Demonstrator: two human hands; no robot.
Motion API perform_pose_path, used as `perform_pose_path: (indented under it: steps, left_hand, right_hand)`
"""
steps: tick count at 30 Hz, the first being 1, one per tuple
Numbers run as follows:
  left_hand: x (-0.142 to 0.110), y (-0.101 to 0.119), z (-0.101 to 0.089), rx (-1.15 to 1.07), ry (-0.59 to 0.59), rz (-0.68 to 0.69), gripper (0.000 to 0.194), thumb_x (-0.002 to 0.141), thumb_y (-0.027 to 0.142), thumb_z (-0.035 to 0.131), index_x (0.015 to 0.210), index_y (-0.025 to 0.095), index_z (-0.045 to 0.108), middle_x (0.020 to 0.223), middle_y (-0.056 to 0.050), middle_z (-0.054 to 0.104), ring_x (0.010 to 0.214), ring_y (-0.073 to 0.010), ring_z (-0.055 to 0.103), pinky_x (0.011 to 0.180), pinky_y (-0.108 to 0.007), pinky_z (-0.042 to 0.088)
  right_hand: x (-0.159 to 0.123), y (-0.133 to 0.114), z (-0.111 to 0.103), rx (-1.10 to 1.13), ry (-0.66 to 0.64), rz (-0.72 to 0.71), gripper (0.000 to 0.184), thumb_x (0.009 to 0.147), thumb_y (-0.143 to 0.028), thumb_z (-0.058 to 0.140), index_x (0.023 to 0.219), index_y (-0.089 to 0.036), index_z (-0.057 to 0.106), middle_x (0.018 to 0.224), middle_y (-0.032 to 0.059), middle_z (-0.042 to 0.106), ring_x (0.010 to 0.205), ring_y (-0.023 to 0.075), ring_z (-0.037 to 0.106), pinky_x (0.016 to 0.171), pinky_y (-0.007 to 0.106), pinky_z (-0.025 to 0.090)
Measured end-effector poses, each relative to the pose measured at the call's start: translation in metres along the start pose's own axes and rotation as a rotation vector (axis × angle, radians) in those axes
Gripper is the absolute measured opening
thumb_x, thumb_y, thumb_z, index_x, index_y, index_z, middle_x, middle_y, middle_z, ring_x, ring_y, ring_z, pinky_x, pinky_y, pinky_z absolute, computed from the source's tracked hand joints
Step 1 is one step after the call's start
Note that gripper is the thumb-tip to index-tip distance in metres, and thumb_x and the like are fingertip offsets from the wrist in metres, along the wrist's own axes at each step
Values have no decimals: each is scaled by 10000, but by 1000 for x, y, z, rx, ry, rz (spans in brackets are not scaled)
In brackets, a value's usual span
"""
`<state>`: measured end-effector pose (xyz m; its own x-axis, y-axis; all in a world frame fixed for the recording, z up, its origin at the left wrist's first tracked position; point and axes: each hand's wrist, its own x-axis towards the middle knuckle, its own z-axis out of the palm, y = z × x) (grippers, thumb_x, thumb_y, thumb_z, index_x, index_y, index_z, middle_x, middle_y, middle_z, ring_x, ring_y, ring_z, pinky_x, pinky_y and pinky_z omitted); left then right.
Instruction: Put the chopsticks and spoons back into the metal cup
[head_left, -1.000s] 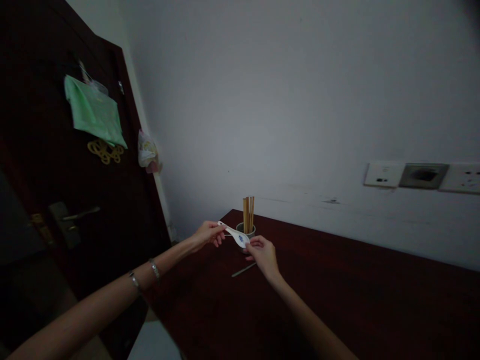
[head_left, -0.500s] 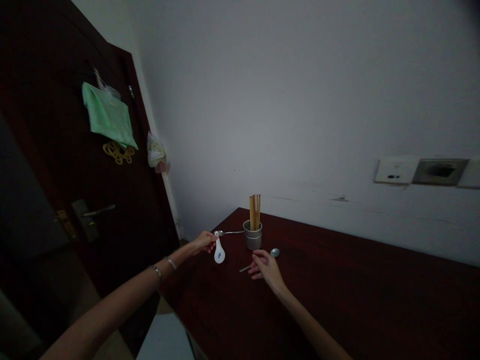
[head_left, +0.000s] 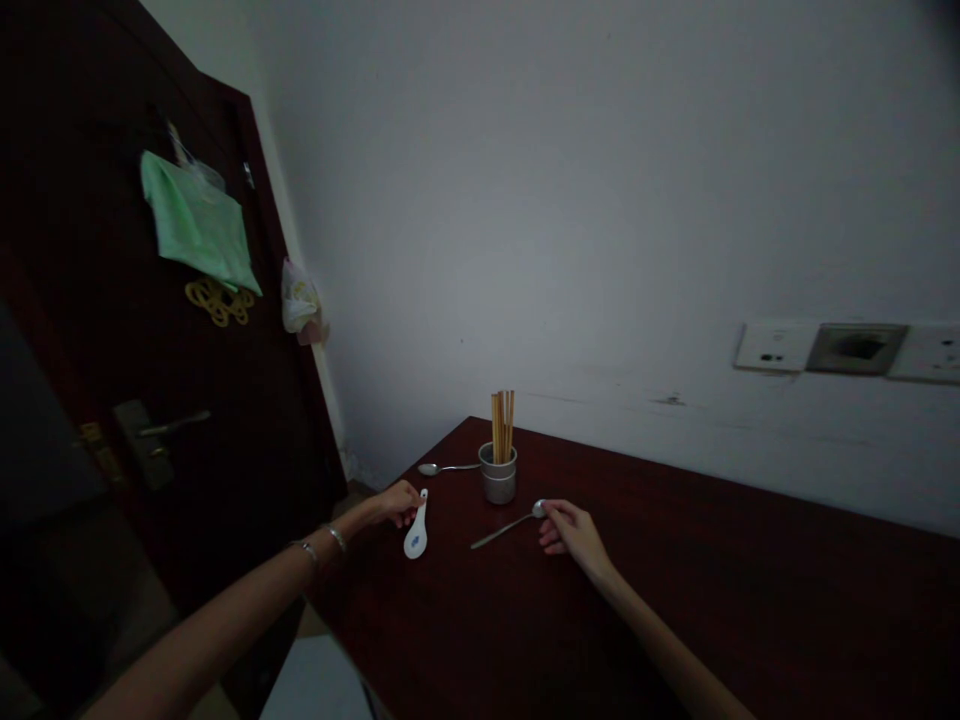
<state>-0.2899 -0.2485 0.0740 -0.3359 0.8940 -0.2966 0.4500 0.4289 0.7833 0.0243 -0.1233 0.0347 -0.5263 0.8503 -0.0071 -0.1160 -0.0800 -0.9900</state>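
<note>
A white ceramic soup spoon point(head_left: 416, 538) with a blue mark lies at the left of the dark red table, bowl toward me. My left hand point(head_left: 399, 503) has its fingers closed at the end of its handle. A metal spoon point(head_left: 504, 530) lies slantwise in front of a grey metal cup point(head_left: 499, 482). At this spoon's bowl end, my right hand point(head_left: 571, 535) has curled fingers, with the fingertips at the bowl. Wooden chopsticks point(head_left: 502, 425) stand upright in the cup. A second metal spoon point(head_left: 450, 468) lies left of the cup, its handle end touching or just behind it.
The dark red table point(head_left: 675, 560) meets a pale wall point(head_left: 525, 250) with sockets point(head_left: 776, 347) on the right. At left is a dark door point(head_left: 247, 400) with a green cloth point(head_left: 199, 215) hung on it. A white seat-like surface point(head_left: 319, 680) shows below the table's left edge.
My left hand has brought the white soup spoon down toward me and left, onto the table. My right hand has moved right, from over the metal spoon's handle to its bowl.
</note>
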Motion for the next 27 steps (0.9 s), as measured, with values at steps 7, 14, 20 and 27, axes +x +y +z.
perform_pose_path:
  steps: [7, 14, 20, 27]
  left_hand:
    - [14, -8, -1, 162, -35, -17, 541, 515, 681, 551, 499, 145, 474, 458, 7, 463, 363, -77, 396, 348, -209, 280]
    - [19, -13, -5, 218, -65, -25, 533, 515, 675, 565, 490, 151, 473, 441, 10, 470, 366, -75, 396, 356, -205, 281]
    - [20, -9, -6, 239, -100, -41, 525, 555, 663, 550, 471, 151, 474, 419, 3, 468, 342, -75, 383, 344, -209, 277]
    - [38, -17, -12, 293, -140, -8, 572, 598, 711, 470, 480, 151, 492, 427, -4, 469, 318, -79, 387, 329, -213, 281]
  right_hand:
    - [40, -38, 6, -73, 60, -70, 139, 731, -233, 547, 842, -149, 553, 630, 19, 609, 539, 117, 598, 387, 184, 479]
    - [98, -93, 24, -356, 83, -234, 326, 668, -263, 611, 953, -115, 562, 731, 39, 602, 539, 98, 540, 350, 165, 448]
    - [131, -106, 42, -456, 80, -230, 476, 632, -245, 626, 1065, -80, 515, 792, 67, 619, 489, 87, 515, 318, 164, 397]
    - [148, -92, 53, -454, 41, -189, 286, 623, -176, 630, 892, -96, 579, 539, -15, 595, 367, 64, 482, 320, 144, 354]
